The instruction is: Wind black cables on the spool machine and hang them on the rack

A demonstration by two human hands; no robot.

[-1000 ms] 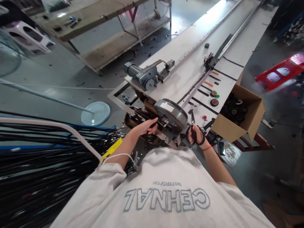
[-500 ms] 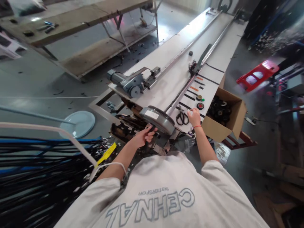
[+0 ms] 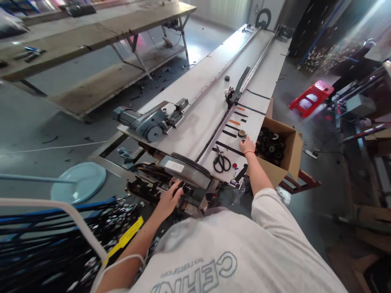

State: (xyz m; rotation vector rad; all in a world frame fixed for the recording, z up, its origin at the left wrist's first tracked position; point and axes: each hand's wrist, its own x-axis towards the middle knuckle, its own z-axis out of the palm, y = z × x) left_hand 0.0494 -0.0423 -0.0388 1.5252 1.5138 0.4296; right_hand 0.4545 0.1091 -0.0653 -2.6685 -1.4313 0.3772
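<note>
On the long white table, my right hand [image 3: 248, 145] has its fingers curled down over a black tape roll, which it mostly hides. Just beyond the fingertips sits a second roll with a tan core [image 3: 241, 133]. Black-handled scissors [image 3: 221, 162] lie nearer to me, with a small red round piece [image 3: 234, 165] beside them. My left hand [image 3: 169, 199] is at the near end of the machine, below a large grey and black wheel [image 3: 186, 171]. Its fingers are stretched out and apart over dark parts, and I see nothing held in them.
Black and orange strips [image 3: 234, 122] are laid out along the table [image 3: 195, 130]. An open cardboard box [image 3: 295, 152] of black rolls stands against its right edge. A motor unit [image 3: 149, 122] is mounted on the left. A red stool [image 3: 310, 99] and a workbench [image 3: 100, 44] stand farther off.
My right hand has moved farther up the table, from beside the scissors to the tape rolls. My left hand has loosened its fingers from a dark piece below the wheel. The view has shifted.
</note>
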